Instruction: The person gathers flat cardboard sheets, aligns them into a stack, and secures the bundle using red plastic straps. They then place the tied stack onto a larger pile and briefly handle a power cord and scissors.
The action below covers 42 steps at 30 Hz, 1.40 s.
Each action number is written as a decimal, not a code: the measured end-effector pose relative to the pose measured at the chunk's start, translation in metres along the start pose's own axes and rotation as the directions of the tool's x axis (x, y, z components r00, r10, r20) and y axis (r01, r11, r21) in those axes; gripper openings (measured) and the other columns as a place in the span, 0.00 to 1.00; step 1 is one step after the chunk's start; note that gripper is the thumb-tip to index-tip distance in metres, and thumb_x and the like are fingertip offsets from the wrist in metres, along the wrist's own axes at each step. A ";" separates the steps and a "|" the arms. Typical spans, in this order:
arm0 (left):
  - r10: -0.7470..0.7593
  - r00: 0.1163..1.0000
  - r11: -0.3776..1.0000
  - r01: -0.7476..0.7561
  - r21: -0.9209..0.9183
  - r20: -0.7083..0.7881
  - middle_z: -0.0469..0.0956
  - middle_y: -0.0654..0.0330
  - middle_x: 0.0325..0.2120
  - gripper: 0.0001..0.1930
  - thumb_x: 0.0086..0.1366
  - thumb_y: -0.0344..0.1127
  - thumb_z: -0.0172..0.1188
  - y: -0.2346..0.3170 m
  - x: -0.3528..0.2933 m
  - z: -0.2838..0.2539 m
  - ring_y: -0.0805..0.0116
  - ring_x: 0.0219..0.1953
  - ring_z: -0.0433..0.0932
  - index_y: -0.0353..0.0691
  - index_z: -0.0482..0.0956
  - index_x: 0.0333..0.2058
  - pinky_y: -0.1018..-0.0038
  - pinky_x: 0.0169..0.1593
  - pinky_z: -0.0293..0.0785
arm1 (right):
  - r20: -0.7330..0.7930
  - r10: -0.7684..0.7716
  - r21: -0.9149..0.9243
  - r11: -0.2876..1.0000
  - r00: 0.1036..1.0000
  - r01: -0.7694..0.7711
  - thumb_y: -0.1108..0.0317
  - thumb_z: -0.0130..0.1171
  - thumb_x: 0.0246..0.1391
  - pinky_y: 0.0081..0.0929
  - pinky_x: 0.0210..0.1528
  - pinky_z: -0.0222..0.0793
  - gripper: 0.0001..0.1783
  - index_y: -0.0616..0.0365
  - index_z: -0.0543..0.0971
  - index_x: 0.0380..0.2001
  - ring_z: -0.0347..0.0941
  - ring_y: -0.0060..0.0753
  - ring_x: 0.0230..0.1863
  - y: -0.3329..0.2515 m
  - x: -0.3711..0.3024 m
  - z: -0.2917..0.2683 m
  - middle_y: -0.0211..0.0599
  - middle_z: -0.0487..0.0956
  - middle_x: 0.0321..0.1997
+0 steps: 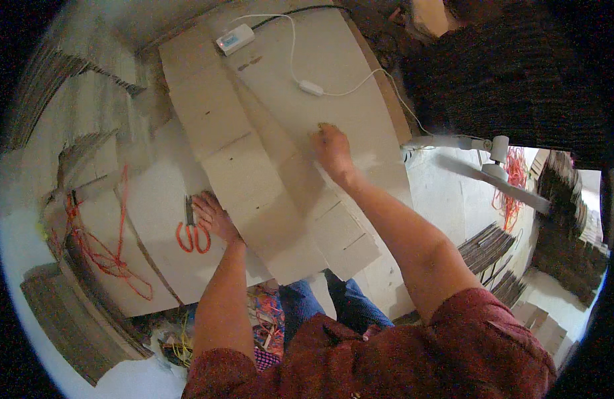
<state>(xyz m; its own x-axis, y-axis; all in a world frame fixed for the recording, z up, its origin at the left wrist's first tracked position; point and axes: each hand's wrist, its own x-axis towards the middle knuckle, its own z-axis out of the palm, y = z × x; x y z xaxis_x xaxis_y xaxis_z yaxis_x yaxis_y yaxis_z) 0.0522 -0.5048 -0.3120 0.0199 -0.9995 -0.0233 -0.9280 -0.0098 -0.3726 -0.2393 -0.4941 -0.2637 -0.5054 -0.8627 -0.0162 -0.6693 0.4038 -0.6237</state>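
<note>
A long brown cardboard sheet (244,156) with crease lines and small slots lies across the work surface in front of me. My left hand (214,214) rests with fingers spread at its left edge. Right beside those fingers is a pair of scissors (190,226) with orange-red handles, blades pointing away from me. Over the sheet's right part, my right hand (333,147) is curled closed. Whatever its fingers may hold is too small or hidden to make out.
A white power box (234,40) with a small display sits at the far end, its white cable (311,88) running right. Tangled red string (107,256) lies on the left. Stacked cardboard (506,73) rises at the far right, near a fan (496,171). More stacks stand at left.
</note>
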 end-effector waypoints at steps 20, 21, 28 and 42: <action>-0.016 0.982 0.990 0.043 -0.136 0.188 0.44 0.54 0.63 0.27 0.64 0.42 0.38 -0.010 0.009 -0.013 0.56 0.65 0.42 0.44 0.48 0.61 0.61 0.61 0.42 | 0.369 -0.332 0.251 0.935 0.868 0.251 0.67 0.52 0.50 0.30 0.45 0.66 0.17 0.62 0.73 0.44 0.71 0.41 0.41 -0.118 0.240 0.078 0.45 0.75 0.40; -0.007 0.982 0.995 0.025 -0.095 0.187 0.44 0.54 0.63 0.28 0.64 0.42 0.38 -0.012 0.011 -0.017 0.56 0.65 0.41 0.44 0.48 0.61 0.61 0.62 0.41 | 0.348 -0.318 0.270 0.935 0.882 0.231 0.66 0.52 0.50 0.29 0.44 0.66 0.18 0.63 0.73 0.44 0.71 0.39 0.40 -0.130 0.250 0.079 0.44 0.75 0.40; 0.016 0.982 0.665 -0.151 0.732 0.188 0.43 0.53 0.63 0.30 0.63 0.45 0.42 -0.015 0.009 -0.001 0.54 0.65 0.39 0.43 0.48 0.62 0.58 0.63 0.35 | 0.152 -0.124 0.443 0.895 0.980 0.045 0.60 0.53 0.51 0.23 0.41 0.66 0.24 0.65 0.70 0.48 0.69 0.28 0.36 -0.148 0.238 0.067 0.39 0.76 0.37; 0.064 0.997 0.997 -0.065 -0.045 -0.031 0.47 0.53 0.62 0.26 0.63 0.39 0.41 -0.027 0.006 0.005 0.54 0.63 0.48 0.48 0.52 0.60 0.58 0.56 0.55 | 0.441 0.217 0.304 0.877 0.871 -0.372 0.51 0.58 0.47 0.30 0.52 0.63 0.33 0.67 0.69 0.48 0.68 0.38 0.49 -0.083 0.013 0.007 0.47 0.73 0.47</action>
<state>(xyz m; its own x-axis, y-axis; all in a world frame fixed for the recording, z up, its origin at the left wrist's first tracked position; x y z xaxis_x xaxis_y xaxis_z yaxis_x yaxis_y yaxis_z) 0.0791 -0.5104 -0.3068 -0.0510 -0.9985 -0.0185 -0.9430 0.0543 -0.3285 -0.1867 -0.5404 -0.2178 -0.3453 -0.7983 -0.4935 -0.2338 0.5824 -0.7786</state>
